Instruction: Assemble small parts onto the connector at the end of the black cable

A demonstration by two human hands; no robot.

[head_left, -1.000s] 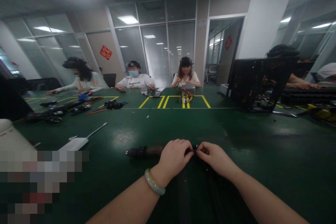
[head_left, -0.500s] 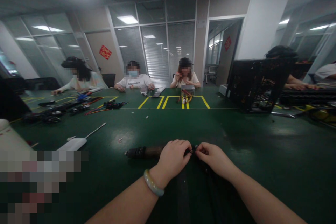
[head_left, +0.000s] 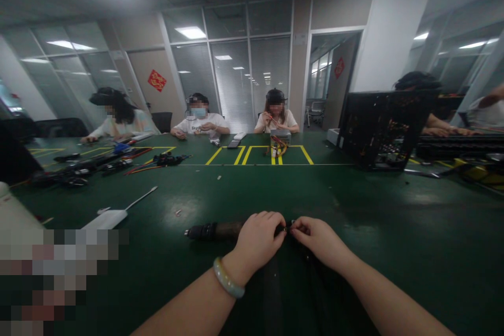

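A dark electric screwdriver (head_left: 214,230) lies sideways on the green table, its silver tip to the left. My left hand (head_left: 258,236) is wrapped around its rear end and wears a bangle at the wrist. At that same end, the fingertips of my right hand (head_left: 317,239) pinch the plug of a black cable, which is largely covered by the fingers. The fingertips of both hands almost meet. Below the right hand, the dark cable is hard to make out against the table.
A white power adapter-like piece (head_left: 106,219) lies to the left, by a pale container (head_left: 18,210). Cables and dark parts (head_left: 82,168) are spread further back. A black computer case (head_left: 378,131) stands at the right. Several people sit around the table (head_left: 252,184).
My hands keep almost the same hold at the screwdriver's rear end. The whole view shifts slightly. Across the table, a person in a mask has raised a hand.
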